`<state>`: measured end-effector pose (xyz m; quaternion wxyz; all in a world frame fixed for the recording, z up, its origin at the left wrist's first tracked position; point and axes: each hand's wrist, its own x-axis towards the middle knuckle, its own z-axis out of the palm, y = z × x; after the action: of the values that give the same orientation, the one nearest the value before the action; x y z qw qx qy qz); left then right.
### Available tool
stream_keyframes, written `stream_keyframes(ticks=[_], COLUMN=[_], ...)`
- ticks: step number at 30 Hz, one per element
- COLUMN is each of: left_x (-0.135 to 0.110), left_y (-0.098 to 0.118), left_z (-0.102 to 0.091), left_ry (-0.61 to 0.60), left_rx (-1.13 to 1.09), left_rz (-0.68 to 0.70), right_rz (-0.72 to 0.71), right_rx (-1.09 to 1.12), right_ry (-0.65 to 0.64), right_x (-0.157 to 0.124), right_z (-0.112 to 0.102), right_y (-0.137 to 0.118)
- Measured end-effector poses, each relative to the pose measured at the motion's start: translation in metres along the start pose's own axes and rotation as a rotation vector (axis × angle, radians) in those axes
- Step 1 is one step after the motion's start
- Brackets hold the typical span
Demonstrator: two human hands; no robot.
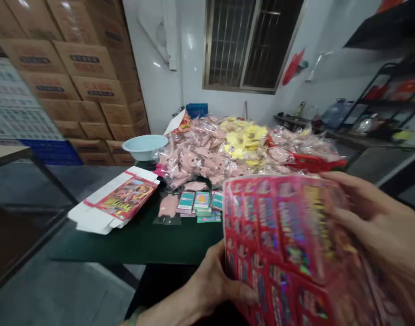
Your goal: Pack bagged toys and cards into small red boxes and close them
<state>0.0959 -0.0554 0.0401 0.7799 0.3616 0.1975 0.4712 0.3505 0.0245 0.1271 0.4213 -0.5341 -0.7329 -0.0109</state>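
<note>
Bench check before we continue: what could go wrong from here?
The bundle of red printed cards is held only at its edges by the left hand and right hand, so it may slip. If it falls, it could scatter the small loose cards on the dark green table.

No legible text found, dark label bands on stacked cartons too small to read, lettering on red printed sheet blurred, title on flat printed box unreadable, small green cards too small, printed wall panel blurred
</note>
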Motion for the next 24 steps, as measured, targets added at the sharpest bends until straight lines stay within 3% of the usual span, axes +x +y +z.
stream_keyframes(ticks=[3, 6, 9, 11, 16, 19, 21, 24], left_x=[-0.035, -0.053, -0.054, -0.047, -0.014, 0.01, 0.025, 0.036], left_y=[-0.024, -0.057, -0.088, -0.102, -0.121, -0.126, -0.123, -0.109], left_z=[-0.014, -0.029, -0.043, -0.049, -0.052, -0.055, -0.056, -0.053], left_ry=[0.032, -0.018, -0.115, -0.15, -0.226, -0.14, -0.1, -0.095], left_rx=[-0.015, -0.068, -0.191, -0.259, -0.341, -0.278, -0.192, -0.058], left_rz=[0.017, -0.071, -0.22, -0.249, -0.298, -0.355, -0.404, -0.452], right_rz=[-0.268, -0.474, -0.579, -0.544, -0.477, -0.532, -0.56, -0.57], right_rx=[0.148, 0.206, 0.26, 0.293, 0.381, 0.344, 0.301, 0.248], right_ry=[-0.352, -0.631, -0.864, -0.943, -0.993, -1.037, -0.964, -0.664], right_x=[0.036, 0.046, 0.04, 0.036, 0.044, 0.053, 0.057, 0.058], right_z=[0.038, 0.074, 0.099, 0.108, 0.111, 0.11, 0.107, 0.096], right_y=[-0.052, -0.088, -0.1, -0.099, -0.089, -0.084, -0.077, -0.05])
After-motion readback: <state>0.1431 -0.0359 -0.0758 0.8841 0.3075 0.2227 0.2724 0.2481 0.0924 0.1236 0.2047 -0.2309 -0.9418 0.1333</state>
